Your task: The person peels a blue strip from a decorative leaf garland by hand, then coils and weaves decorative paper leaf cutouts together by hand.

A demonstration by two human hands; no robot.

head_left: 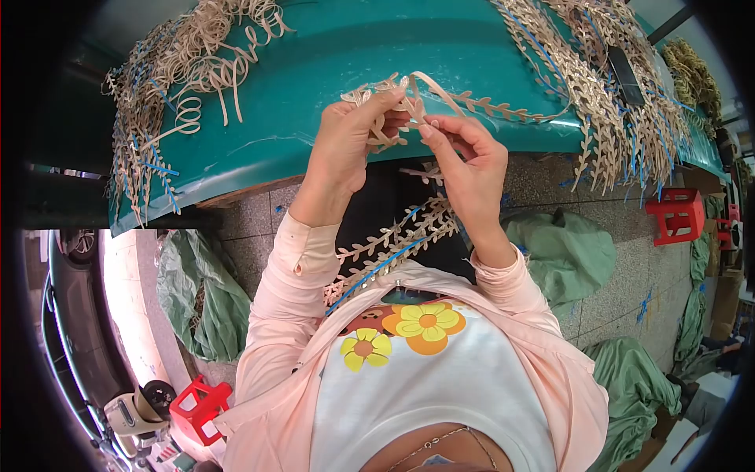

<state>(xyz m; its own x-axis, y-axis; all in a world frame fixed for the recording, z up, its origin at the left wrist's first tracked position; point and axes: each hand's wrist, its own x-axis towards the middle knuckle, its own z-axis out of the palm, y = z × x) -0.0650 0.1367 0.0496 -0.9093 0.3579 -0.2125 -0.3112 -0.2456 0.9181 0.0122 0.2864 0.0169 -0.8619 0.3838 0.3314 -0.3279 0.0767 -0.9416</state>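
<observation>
Above the near edge of the green table (330,39), both my hands are raised close together. My left hand (346,145) is closed around a gathered beige leaf-shaped trim (385,132), its loops showing above and below the fingers. My right hand (470,161) pinches part of the same trim between thumb and forefinger. A plain flat strip (437,90) arches over the right fingers, and a leafy length (503,108) trails rightward on the table. More leaf trim with blue strands (393,244) lies across my lap.
Curly strips (220,47) and leaf trim (138,118) heap at the table's left. Another trim pile (605,118) hangs over the right edge, with a dark phone (625,76) on it. Green sacks (562,256) and red stools (676,216) stand on the floor.
</observation>
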